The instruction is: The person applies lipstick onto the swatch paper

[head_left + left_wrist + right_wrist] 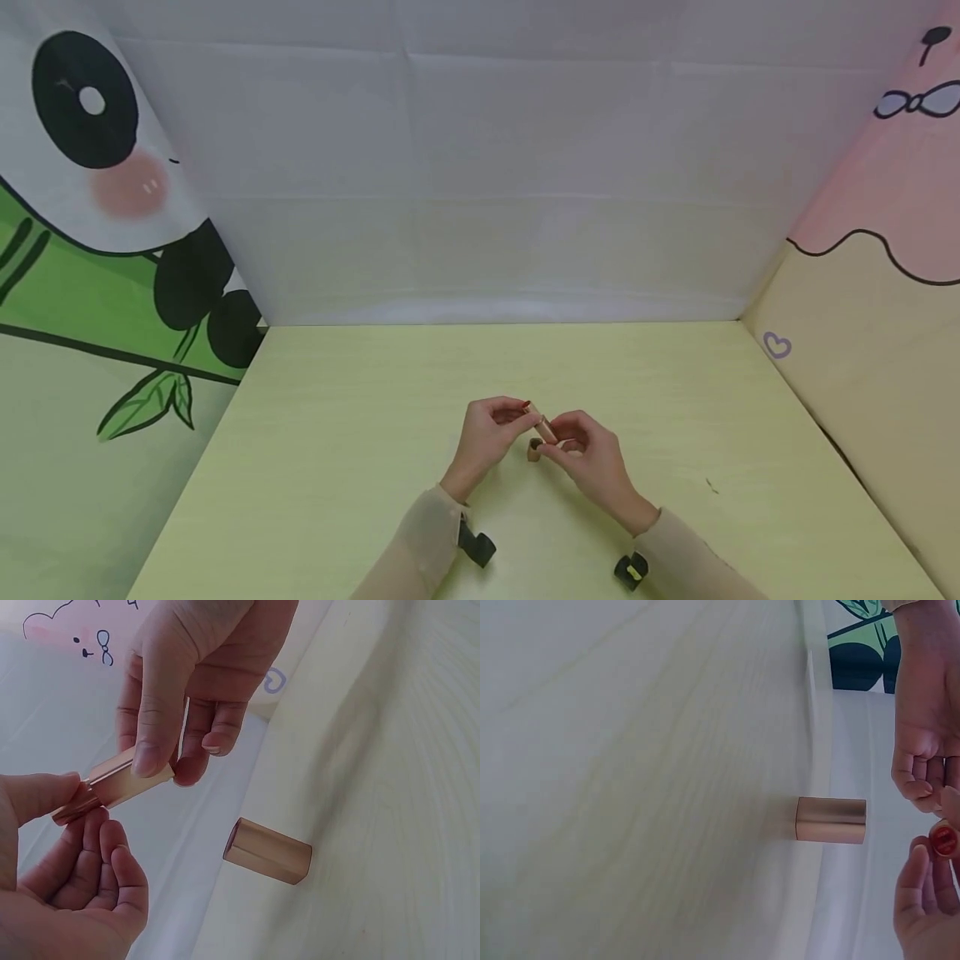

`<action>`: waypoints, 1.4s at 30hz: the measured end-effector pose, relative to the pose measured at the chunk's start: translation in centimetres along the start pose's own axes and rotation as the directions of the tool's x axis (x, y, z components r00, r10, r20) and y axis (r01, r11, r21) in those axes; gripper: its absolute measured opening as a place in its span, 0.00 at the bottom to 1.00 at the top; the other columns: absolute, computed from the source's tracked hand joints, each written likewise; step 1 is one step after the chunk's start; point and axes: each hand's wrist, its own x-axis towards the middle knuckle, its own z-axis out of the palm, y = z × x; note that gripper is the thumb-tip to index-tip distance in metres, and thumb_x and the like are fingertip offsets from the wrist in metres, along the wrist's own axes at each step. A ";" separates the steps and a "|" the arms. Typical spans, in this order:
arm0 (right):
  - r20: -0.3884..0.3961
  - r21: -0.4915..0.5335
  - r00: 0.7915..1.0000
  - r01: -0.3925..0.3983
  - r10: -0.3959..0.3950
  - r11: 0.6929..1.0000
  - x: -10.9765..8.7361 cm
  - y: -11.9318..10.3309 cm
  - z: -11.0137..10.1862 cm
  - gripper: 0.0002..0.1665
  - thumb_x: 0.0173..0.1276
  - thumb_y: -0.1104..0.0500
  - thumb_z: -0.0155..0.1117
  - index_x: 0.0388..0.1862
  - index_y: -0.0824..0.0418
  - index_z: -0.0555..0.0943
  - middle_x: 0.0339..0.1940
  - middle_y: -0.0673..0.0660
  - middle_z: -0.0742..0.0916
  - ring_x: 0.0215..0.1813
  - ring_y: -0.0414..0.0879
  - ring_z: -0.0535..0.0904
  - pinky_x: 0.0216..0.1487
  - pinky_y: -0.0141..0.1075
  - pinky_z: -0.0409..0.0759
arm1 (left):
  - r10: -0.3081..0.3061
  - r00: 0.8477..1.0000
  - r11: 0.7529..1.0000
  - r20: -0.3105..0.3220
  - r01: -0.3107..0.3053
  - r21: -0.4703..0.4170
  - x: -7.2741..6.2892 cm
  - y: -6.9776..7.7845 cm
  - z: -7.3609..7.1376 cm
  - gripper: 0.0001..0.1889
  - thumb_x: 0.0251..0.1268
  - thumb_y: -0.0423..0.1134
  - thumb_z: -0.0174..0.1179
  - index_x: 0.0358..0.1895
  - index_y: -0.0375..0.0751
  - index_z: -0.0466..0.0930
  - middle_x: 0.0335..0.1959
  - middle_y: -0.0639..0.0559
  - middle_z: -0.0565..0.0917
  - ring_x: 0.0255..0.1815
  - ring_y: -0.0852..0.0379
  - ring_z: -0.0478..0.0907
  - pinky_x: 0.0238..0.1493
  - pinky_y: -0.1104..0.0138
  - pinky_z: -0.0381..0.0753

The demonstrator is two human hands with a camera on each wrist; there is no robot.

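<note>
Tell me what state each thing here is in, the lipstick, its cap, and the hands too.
Lipstick tube: uncapped, held tilted
Red lipstick: showing at the tube's open end
Cap: off, standing on the table, open end up
Left hand: pinching the tube's narrower part
Right hand: gripping the wider base

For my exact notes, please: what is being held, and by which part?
A copper-coloured tube: the left hand pinches its narrower end, the right hand its wider end.
</note>
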 end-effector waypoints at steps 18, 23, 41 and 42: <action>0.212 0.196 0.969 -0.171 0.129 0.966 0.4 3.3 -0.7 0.18 0.76 0.60 0.52 0.54 0.72 0.76 0.46 0.72 0.82 0.40 0.58 0.80 0.38 0.43 0.80 | 0.010 1.000 1.000 0.022 -0.010 0.017 0.0 -0.1 -0.1 0.08 0.57 0.29 0.67 0.37 0.26 0.83 0.32 0.40 0.84 0.32 0.53 0.82 0.37 0.66 0.80; 0.263 0.276 0.951 -0.234 0.160 0.932 0.5 2.9 -0.8 0.21 0.78 0.59 0.47 0.56 0.75 0.73 0.46 0.75 0.80 0.39 0.54 0.80 0.40 0.40 0.80 | 0.005 1.000 1.000 0.022 -0.005 0.009 -0.1 -0.2 -0.1 0.08 0.57 0.28 0.66 0.37 0.25 0.83 0.33 0.40 0.84 0.32 0.53 0.82 0.37 0.67 0.80; -0.004 0.100 0.999 -0.046 0.047 0.994 0.0 1.4 0.0 0.21 0.55 0.71 0.72 0.47 0.70 0.76 0.39 0.62 0.83 0.38 0.54 0.82 0.37 0.39 0.82 | -0.033 0.999 0.999 -0.014 0.033 -0.021 -0.3 -0.1 -0.1 0.10 0.58 0.30 0.67 0.38 0.25 0.83 0.33 0.41 0.85 0.33 0.54 0.83 0.37 0.66 0.80; -0.018 0.088 0.999 -0.032 0.033 0.996 0.0 1.1 0.0 0.19 0.55 0.72 0.72 0.45 0.70 0.77 0.38 0.62 0.84 0.37 0.54 0.82 0.36 0.40 0.82 | -0.037 0.999 0.999 -0.015 0.037 -0.023 -0.3 -0.1 -0.1 0.10 0.58 0.31 0.67 0.38 0.25 0.83 0.33 0.41 0.85 0.32 0.54 0.83 0.37 0.66 0.80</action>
